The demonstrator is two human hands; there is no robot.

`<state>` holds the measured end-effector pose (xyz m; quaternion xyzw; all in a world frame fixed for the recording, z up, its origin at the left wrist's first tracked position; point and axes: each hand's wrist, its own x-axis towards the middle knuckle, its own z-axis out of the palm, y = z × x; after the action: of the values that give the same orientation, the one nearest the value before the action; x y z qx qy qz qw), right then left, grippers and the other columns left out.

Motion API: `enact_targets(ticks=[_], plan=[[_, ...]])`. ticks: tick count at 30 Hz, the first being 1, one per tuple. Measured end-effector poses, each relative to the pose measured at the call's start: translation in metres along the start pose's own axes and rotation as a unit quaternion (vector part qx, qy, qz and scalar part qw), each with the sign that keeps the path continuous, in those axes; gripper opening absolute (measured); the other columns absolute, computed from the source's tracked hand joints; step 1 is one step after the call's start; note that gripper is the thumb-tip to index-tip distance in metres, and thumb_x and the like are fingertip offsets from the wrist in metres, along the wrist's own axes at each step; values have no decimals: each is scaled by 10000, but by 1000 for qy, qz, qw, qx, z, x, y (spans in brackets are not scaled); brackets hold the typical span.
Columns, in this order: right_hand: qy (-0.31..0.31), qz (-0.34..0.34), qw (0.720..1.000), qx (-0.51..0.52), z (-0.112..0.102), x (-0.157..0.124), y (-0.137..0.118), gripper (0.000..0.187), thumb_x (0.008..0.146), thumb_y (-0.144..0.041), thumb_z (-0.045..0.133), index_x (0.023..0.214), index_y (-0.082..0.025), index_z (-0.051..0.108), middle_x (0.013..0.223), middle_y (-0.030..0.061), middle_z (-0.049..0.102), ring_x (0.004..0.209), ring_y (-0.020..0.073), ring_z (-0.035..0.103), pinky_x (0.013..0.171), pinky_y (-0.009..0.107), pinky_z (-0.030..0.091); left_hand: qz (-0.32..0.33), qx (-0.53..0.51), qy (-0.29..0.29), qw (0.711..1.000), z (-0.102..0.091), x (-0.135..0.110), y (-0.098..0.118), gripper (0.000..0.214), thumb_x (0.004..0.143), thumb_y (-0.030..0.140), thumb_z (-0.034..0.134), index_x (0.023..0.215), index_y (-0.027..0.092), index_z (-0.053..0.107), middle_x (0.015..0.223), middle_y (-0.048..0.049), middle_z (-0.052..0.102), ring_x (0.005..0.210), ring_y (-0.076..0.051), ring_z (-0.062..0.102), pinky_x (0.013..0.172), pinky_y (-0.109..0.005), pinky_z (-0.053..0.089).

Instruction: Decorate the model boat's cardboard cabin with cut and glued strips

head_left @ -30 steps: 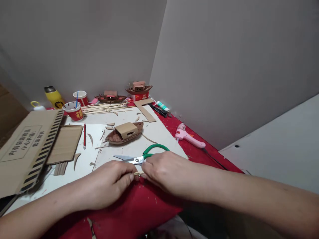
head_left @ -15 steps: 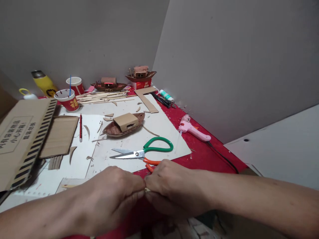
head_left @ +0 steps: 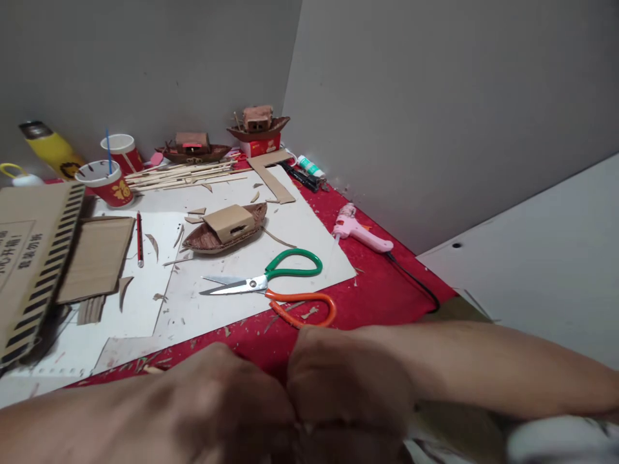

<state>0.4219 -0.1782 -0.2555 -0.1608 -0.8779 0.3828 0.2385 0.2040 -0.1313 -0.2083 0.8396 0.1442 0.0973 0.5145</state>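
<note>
My left hand and my right hand are both closed, knuckles up, and meet low in the view. The end of a thin pale wooden stick pokes out past my left hand. The gripped part is hidden under the fingers and blurred. Just beyond my right hand lie scissors with one green and one orange handle, blades spread. A small brown boat model with a cardboard roof rests on the white paper behind them.
A pink glue gun with a cable lies on the red cloth to the right. Further back are wooden sticks, paper cups, a yellow bottle and two finished boats. Cardboard pieces and a pencil are at left.
Both hands have come lower and nearer to me, uncovering the orange scissor handle. The stick end has moved right with my left hand. The whole view has shifted slightly.
</note>
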Motion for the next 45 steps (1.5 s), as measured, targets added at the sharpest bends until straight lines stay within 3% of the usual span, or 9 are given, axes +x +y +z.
enact_targets(ticks=[6,11,15,19,24,28,32,39,45], plan=[[128,-42,988,77,-9,13,1,237,898,-231,440,688,-253,333,575,-50,381,521,124,362,534,267,319,-72,-46,81,993,-20,-1,15,304,967,349,443,805,204,655,624,13,529,568,-98,474,541,-194,386],[276,103,938,185,-25,14,17,336,981,-380,388,683,-226,386,594,-48,358,526,117,317,502,266,283,-184,-194,172,948,-43,10,-12,292,935,422,502,1031,196,661,568,66,358,466,-63,281,415,-174,210],[247,186,931,195,-40,25,26,367,983,-444,407,769,-176,536,674,-17,473,598,121,421,568,260,350,-211,-165,179,947,-58,22,-45,268,902,367,494,1027,159,608,625,38,472,481,-95,422,456,-206,359],[208,173,954,132,-48,38,37,350,959,-450,499,974,-152,682,835,15,536,772,137,509,713,272,393,-240,82,103,962,-64,24,-62,253,888,316,454,802,151,625,673,-35,608,599,-154,545,586,-269,411],[243,152,948,137,-43,39,47,306,940,-400,564,1039,-173,743,789,7,537,746,127,523,699,266,409,-245,302,121,914,-56,16,-44,261,872,317,499,817,171,708,700,-79,685,637,-208,596,601,-298,380],[290,164,920,207,-38,34,44,240,890,-359,642,969,-167,762,812,35,654,734,129,572,661,251,444,-164,117,217,955,-40,19,-30,280,884,333,552,1094,185,662,881,-62,724,780,-185,642,694,-272,460],[306,190,892,274,-32,33,43,199,842,-310,693,942,-152,763,848,54,723,743,137,620,682,255,489,-150,-120,213,958,-26,27,-31,441,818,277,656,1238,181,560,903,-41,698,730,-136,606,708,-257,500],[352,219,838,354,-30,30,46,200,772,-327,773,879,-159,754,724,22,721,578,89,605,569,205,494,-149,-178,210,950,-20,28,-41,376,839,253,657,1204,207,584,825,-5,610,685,-112,537,642,-242,461],[334,223,844,355,-34,27,50,238,820,-373,732,900,-149,738,759,57,747,590,100,641,570,214,531,-147,-212,223,940,-21,30,-50,290,815,266,704,1082,189,622,780,11,579,693,-105,515,655,-235,432]])
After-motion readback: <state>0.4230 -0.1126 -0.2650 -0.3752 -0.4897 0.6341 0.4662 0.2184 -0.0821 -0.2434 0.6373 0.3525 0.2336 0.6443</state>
